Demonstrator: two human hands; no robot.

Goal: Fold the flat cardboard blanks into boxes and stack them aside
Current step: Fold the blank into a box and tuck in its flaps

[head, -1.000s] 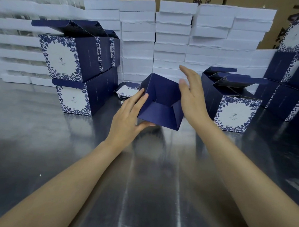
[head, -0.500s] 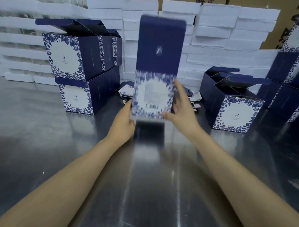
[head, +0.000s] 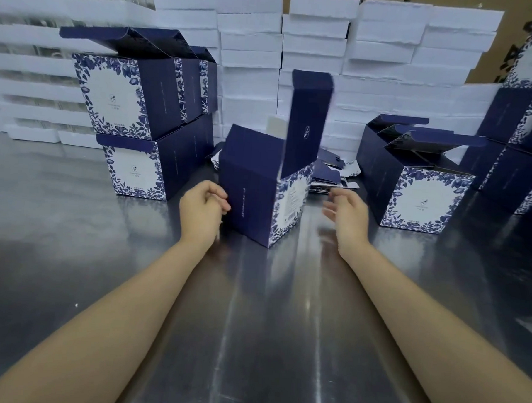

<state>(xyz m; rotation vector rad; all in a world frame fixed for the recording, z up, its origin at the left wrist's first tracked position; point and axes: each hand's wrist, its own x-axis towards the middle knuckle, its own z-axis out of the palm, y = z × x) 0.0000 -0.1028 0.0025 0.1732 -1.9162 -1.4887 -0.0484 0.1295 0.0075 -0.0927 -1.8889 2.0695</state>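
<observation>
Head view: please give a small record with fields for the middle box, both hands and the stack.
middle box: stands on the table, lid flap up
left hand: fingers curled, at the box's left side
right hand: relaxed, apart from box, blurred
stack: folded boxes, two levels, at left
flat blanks: piled behind middle box

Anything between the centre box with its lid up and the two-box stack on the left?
Nothing visible on the table lies between the centre box and the stack. Only the left hand sits at the box's left wall. The flat blanks lie behind it.
</observation>
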